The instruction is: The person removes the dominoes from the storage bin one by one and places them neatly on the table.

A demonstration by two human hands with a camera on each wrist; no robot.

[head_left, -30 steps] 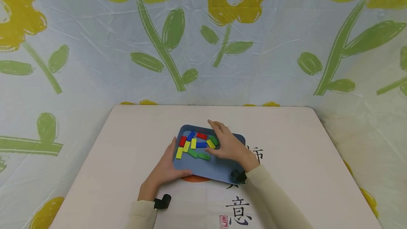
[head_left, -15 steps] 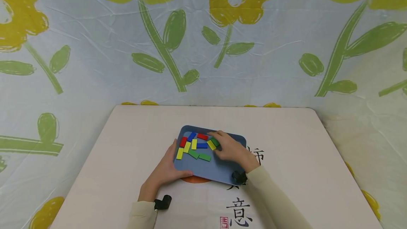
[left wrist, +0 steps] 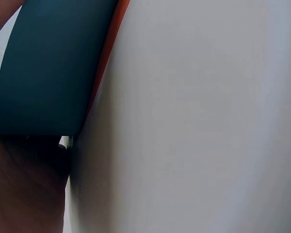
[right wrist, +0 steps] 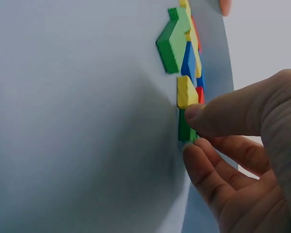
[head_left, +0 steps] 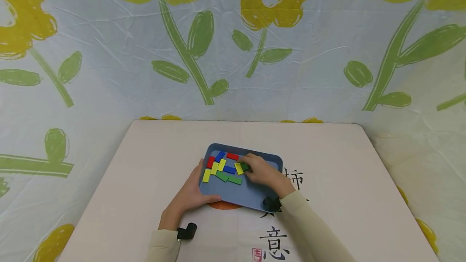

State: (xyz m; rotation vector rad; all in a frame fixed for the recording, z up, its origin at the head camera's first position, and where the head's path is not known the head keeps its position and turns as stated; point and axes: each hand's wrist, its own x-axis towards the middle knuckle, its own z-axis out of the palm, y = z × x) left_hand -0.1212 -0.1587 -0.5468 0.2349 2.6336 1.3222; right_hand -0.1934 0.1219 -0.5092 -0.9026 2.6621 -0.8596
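Observation:
A blue tray point(head_left: 233, 192) lies at a slant on the table, with several flat red, blue, yellow and green blocks towards its far left. My left hand point(head_left: 191, 191) holds the tray's near left corner, fingers along the left side and thumb on the front edge. In the left wrist view the tray's outer wall point(left wrist: 48, 73) rests against the palm. Over the tray, my right hand point(head_left: 259, 170) pinches a green block point(right wrist: 184, 125) between thumb and fingers. A yellow block point(right wrist: 185, 92) lies right against it. The other fingers curl beside the green block.
The pale table point(head_left: 346, 181) bears a printed orange shape point(head_left: 223, 205) under the tray's front edge and black characters point(head_left: 274, 242) nearer me. A flower-patterned cloth point(head_left: 291, 92) hangs behind and at the sides. Each wrist wears a black camera point(head_left: 187, 231).
My right hand has come down and closed around the green block. The green and yellow blocks have shifted slightly left and nearer, while another yellow and a blue block have turned. The left hand stays put.

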